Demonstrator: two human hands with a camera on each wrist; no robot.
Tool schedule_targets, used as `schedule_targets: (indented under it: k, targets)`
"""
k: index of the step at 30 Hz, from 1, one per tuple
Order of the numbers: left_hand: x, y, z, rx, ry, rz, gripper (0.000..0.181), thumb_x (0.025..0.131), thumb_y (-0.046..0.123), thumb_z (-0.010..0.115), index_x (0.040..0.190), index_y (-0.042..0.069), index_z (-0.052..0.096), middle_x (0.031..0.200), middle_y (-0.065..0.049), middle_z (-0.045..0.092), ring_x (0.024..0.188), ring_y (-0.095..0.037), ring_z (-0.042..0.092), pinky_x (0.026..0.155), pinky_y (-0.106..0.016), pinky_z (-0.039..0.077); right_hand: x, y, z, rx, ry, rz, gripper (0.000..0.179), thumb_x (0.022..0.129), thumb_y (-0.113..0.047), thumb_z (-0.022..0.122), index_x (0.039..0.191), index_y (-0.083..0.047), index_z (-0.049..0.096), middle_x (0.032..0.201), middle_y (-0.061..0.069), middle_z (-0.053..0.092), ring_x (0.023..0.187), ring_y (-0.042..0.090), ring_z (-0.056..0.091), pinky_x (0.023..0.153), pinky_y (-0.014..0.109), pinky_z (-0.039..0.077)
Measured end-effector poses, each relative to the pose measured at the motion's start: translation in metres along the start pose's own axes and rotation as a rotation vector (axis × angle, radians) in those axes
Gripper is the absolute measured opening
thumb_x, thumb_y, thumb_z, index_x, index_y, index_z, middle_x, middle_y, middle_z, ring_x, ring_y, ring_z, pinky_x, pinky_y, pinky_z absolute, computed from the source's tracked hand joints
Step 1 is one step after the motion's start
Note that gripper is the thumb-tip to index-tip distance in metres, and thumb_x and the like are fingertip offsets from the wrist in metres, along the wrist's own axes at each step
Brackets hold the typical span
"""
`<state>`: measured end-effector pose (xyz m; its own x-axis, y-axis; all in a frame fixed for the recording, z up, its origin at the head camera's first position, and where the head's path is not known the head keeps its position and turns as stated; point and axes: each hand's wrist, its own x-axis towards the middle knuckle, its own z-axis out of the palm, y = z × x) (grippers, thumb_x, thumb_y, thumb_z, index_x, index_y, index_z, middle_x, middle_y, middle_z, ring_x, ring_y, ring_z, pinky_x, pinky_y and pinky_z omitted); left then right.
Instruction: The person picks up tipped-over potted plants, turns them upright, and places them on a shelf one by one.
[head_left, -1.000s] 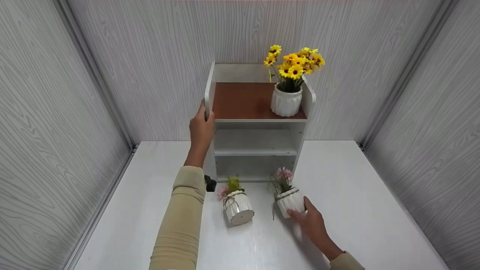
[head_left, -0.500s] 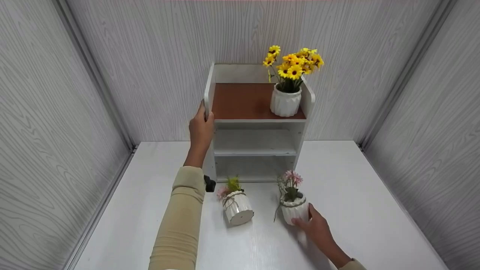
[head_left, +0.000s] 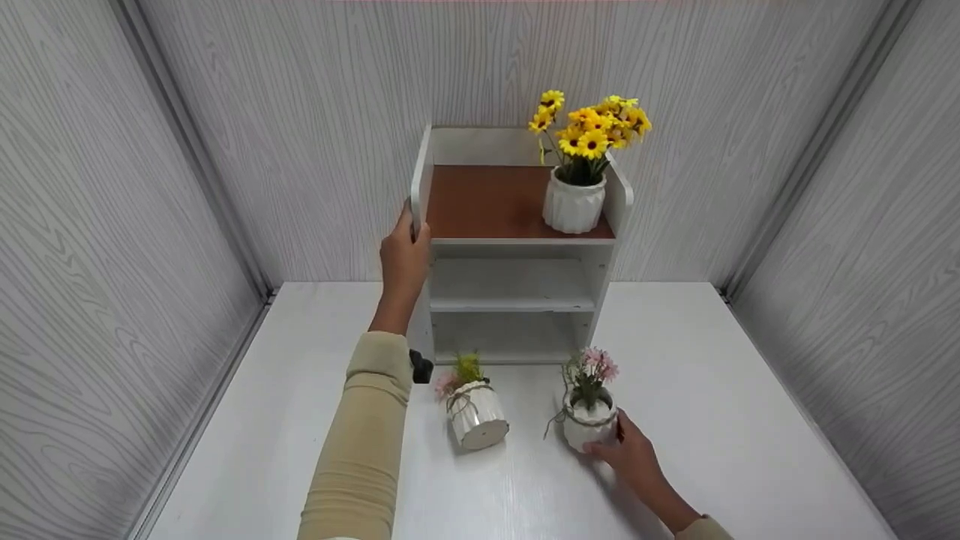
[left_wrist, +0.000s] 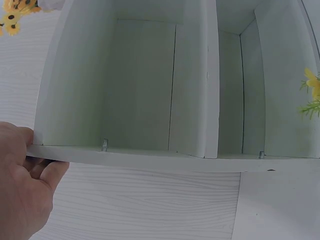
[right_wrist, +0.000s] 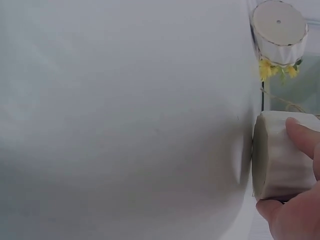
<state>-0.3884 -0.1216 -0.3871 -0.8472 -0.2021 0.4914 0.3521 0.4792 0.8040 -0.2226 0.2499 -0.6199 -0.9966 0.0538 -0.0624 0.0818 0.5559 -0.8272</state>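
Note:
My left hand (head_left: 403,262) grips the left side panel of a small white shelf unit (head_left: 521,306), thumb inside the front edge; the left wrist view shows the fingers curled behind that panel (left_wrist: 150,162). With my right hand (head_left: 634,456) I hold a white ribbed flower pot (head_left: 589,426) with pink flowers (head_left: 598,364) and twine round its neck. It stands nearly upright; whether its base fully touches the table, I cannot tell. A second white flower pot (head_left: 478,416), with pink and yellow-green flowers, lies tipped on its side, base towards me.
A white pot (head_left: 574,206) of yellow flowers (head_left: 592,133) stands at the right of the shelf's brown top (head_left: 484,199). Two lower compartments open to the front. White table (head_left: 300,420); grey wood-grain walls (head_left: 300,112) enclose the back and sides.
The pot in my right hand has turned from tilted to nearly upright and moved slightly right and towards me. My left hand keeps its grip on the shelf unit.

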Motion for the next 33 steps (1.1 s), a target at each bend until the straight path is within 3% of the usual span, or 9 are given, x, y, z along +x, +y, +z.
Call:
schedule_targets:
  k: [12, 19, 25, 31, 33]
  targets:
    - [-0.002, 0.001, 0.001, -0.019, 0.002, 0.017, 0.052, 0.106, 0.021, 0.050, 0.157, 0.015, 0.038, 0.147, -0.011, 0.056, 0.129, -0.024, 0.058, 0.099, -0.046, 0.052, 0.019, -0.004, 0.011, 0.113, -0.031, -0.033, 0.104, 0.076, -0.028, 0.089, 0.156, 0.003, 0.029, 0.157, 0.026, 0.036, 0.144, 0.042, 0.036, 0.113, 0.052, 0.037]
    - [-0.003, 0.002, 0.002, -0.031, -0.005, 0.004, 0.053, 0.106, 0.020, 0.050, 0.158, 0.017, 0.036, 0.149, -0.010, 0.054, 0.120, -0.020, 0.061, 0.095, -0.045, 0.053, 0.031, -0.005, 0.012, 0.113, -0.064, -0.051, 0.106, 0.075, -0.023, 0.090, 0.156, 0.005, 0.027, 0.157, 0.028, 0.036, 0.145, 0.043, 0.034, 0.115, 0.052, 0.034]
    - [-0.002, 0.001, 0.002, -0.014, -0.003, 0.020, 0.054, 0.107, 0.019, 0.050, 0.158, 0.012, 0.035, 0.149, -0.011, 0.053, 0.115, -0.019, 0.062, 0.093, -0.044, 0.053, 0.036, 0.000, 0.012, 0.108, -0.120, 0.004, 0.112, 0.079, -0.029, 0.088, 0.158, 0.005, 0.017, 0.158, 0.029, 0.033, 0.146, 0.044, 0.032, 0.114, 0.054, 0.035]
    - [-0.001, -0.001, 0.000, -0.005, -0.003, 0.025, 0.053, 0.107, 0.021, 0.049, 0.158, 0.013, 0.035, 0.150, -0.011, 0.053, 0.121, -0.019, 0.061, 0.096, -0.043, 0.052, 0.036, 0.000, 0.014, 0.093, -0.112, -0.048, 0.105, 0.081, -0.027, 0.086, 0.158, 0.003, 0.022, 0.155, 0.027, 0.039, 0.144, 0.042, 0.036, 0.113, 0.053, 0.037]
    - [-0.001, -0.003, 0.000, -0.003, -0.001, 0.024, 0.053, 0.107, 0.022, 0.048, 0.158, 0.014, 0.034, 0.150, -0.010, 0.053, 0.113, -0.019, 0.062, 0.093, -0.043, 0.053, 0.035, -0.001, 0.015, 0.113, -0.115, -0.053, 0.102, 0.081, -0.024, 0.086, 0.158, 0.001, 0.024, 0.155, 0.025, 0.041, 0.144, 0.041, 0.037, 0.113, 0.052, 0.037]
